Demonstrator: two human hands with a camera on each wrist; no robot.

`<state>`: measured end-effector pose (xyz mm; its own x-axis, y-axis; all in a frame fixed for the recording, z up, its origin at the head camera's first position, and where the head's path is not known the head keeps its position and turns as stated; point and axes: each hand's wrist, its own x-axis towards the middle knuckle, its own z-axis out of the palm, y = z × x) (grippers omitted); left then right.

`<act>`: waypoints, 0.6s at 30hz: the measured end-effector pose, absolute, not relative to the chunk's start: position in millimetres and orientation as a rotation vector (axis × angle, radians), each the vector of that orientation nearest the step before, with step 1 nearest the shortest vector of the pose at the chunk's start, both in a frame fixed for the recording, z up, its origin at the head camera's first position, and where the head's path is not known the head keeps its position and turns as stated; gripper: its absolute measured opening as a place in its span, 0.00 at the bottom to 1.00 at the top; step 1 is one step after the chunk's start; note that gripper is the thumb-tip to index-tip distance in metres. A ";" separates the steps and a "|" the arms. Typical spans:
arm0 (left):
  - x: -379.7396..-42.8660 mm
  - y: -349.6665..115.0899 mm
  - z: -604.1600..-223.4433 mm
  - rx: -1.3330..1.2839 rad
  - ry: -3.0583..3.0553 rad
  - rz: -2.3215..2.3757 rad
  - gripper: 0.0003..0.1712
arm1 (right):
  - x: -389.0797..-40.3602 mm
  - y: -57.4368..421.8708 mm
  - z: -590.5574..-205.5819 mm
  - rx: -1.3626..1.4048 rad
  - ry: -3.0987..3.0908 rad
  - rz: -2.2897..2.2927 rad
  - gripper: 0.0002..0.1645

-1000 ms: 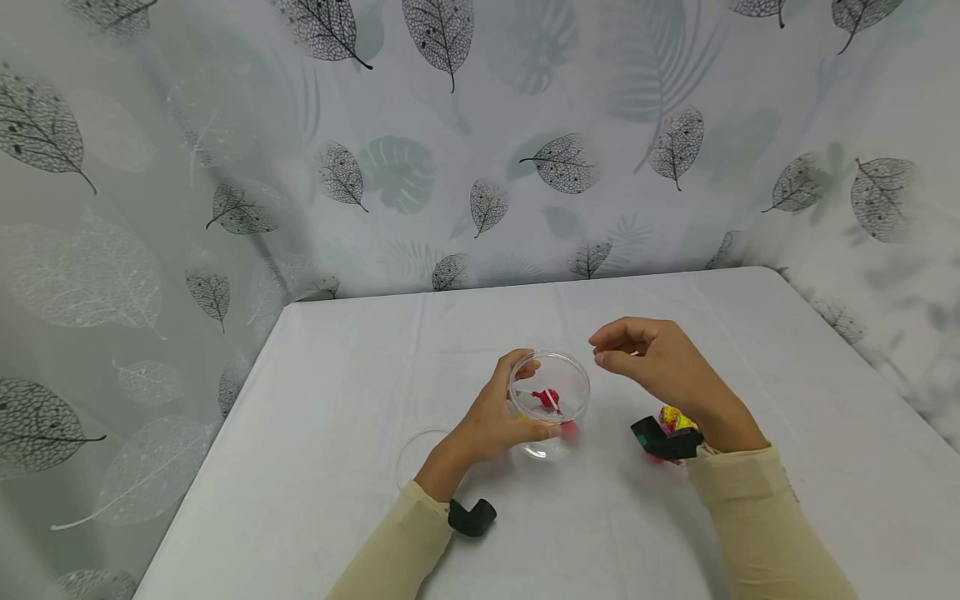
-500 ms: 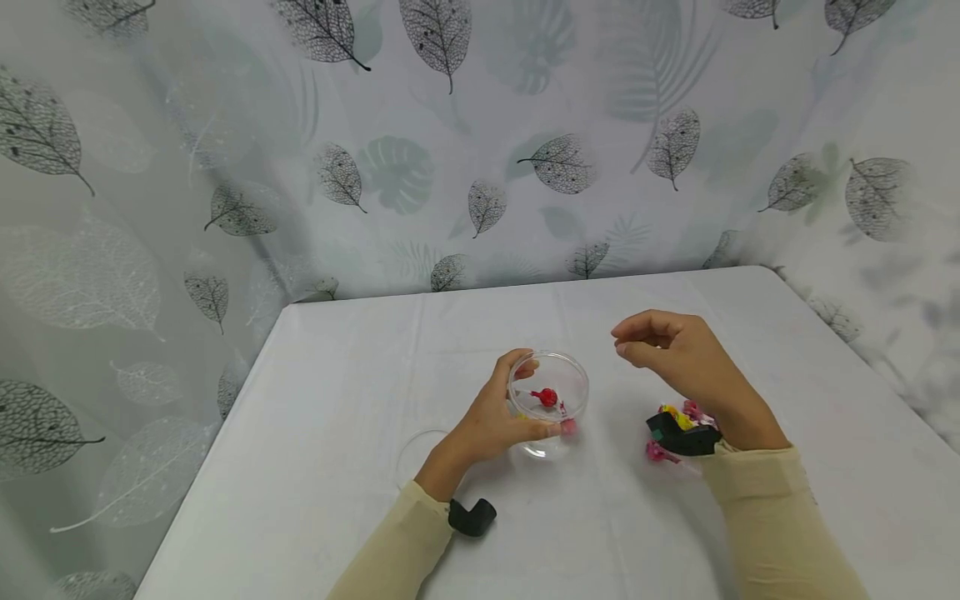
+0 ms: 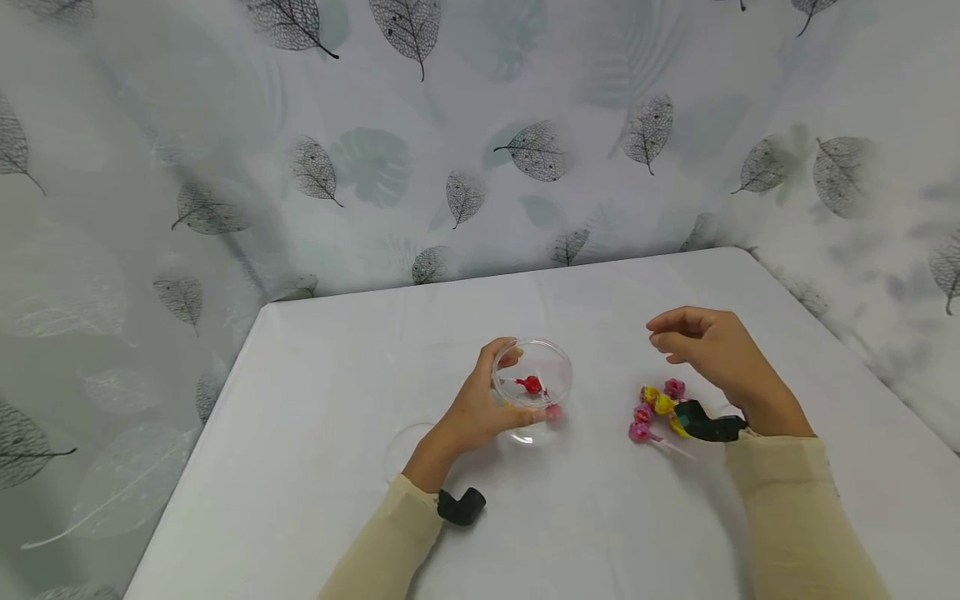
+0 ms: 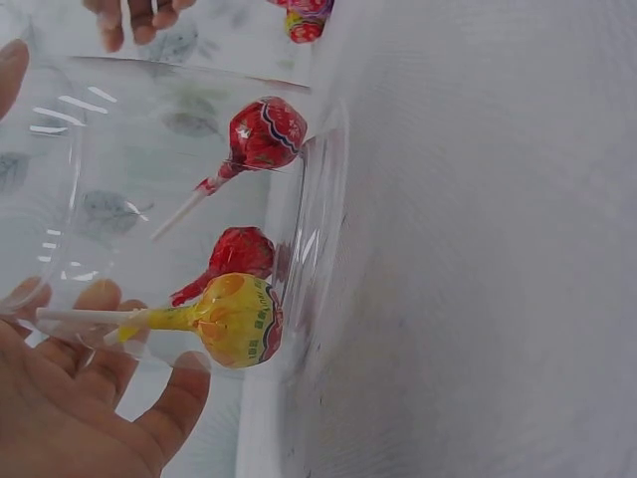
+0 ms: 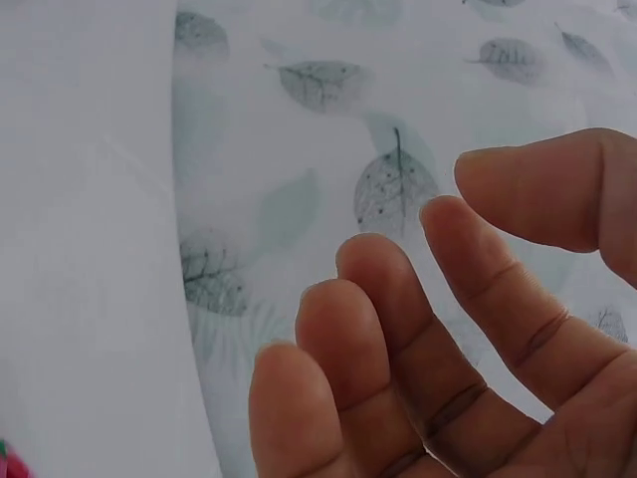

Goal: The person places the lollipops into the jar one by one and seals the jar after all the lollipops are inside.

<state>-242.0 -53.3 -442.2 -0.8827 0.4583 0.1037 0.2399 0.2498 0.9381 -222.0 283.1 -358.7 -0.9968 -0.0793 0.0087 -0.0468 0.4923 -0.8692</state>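
My left hand [image 3: 474, 410] grips a clear round jar [image 3: 534, 354], fingers behind it and thumb across its front. Inside the jar, the left wrist view shows a yellow-wrapped lollipop [image 4: 237, 321] and two red-wrapped lollipops, one red lollipop [image 4: 267, 134] lying apart from the other red lollipop [image 4: 242, 254]. My right hand [image 3: 712, 346] hovers to the right of the jar, its fingers loosely bent with nothing between them. Below that hand lies a pile of pink and yellow lollipops [image 3: 645, 414] on the table, partly hidden by the wrist camera.
A clear round lid [image 3: 397, 446] lies on the white-covered table [image 3: 300, 467], left of the jar and partly behind the left wrist. Black wrist cameras sit on each arm, among them the left camera [image 3: 462, 507]. A leaf-patterned curtain [image 3: 375, 208] surrounds the table's back and sides.
My right hand has moved right, away from the jar, uncovering more of the lollipop pile. The left hand keeps its hold on the jar. The head view has shifted slightly.
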 end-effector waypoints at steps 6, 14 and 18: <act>-242.6 -54.3 -440.7 0.670 2.317 1.699 0.58 | -223.5 298.0 -376.9 0.059 2.687 -1.364 0.26; -243.0 -54.4 -441.8 0.660 2.305 1.707 0.59 | -228.0 314.2 -395.8 0.153 2.648 -1.182 0.25; -242.9 -53.2 -441.4 0.655 2.305 1.706 0.60 | -229.1 318.0 -399.5 0.140 2.662 -1.062 0.21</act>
<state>-242.9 -53.2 -441.4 -0.8819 0.4609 0.0994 0.2297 0.2359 0.9442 -229.1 318.0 -399.5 -0.9584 -0.0106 -0.2851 0.1885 0.7266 -0.6607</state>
